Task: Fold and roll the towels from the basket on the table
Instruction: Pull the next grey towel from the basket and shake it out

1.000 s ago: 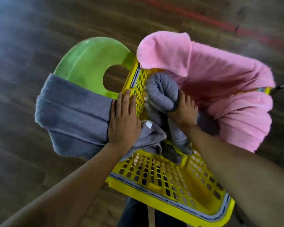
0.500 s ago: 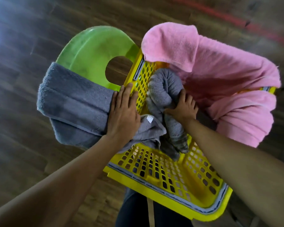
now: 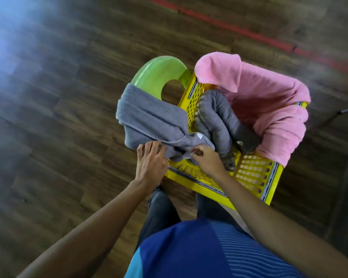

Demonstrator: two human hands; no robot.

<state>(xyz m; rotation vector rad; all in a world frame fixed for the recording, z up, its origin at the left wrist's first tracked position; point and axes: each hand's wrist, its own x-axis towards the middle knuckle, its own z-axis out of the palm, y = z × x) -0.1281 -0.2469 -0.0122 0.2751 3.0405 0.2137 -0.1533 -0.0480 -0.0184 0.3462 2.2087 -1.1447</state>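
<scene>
The right hand (image 3: 206,161) curls its fingers (image 3: 196,155) and pinches the hem of the folded grey towel (image 3: 149,117). The left hand (image 3: 151,163) lays nearly straight fingers against that towel's lower edge. The towel hangs over the left rim of the one yellow basket (image 3: 251,173). Inside lie a second, rolled grey towel (image 3: 217,117) and one pink towel (image 3: 269,101), which drapes the far rims. One green plastic stool (image 3: 157,71) stands just beside the basket on the wooden floor (image 3: 58,117).

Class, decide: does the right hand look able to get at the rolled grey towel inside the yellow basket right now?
Probably yes. The right hand sits beside the rolled grey towel in the open-topped yellow basket, nothing covering it; it must first release the draped grey towel it pinches.
</scene>
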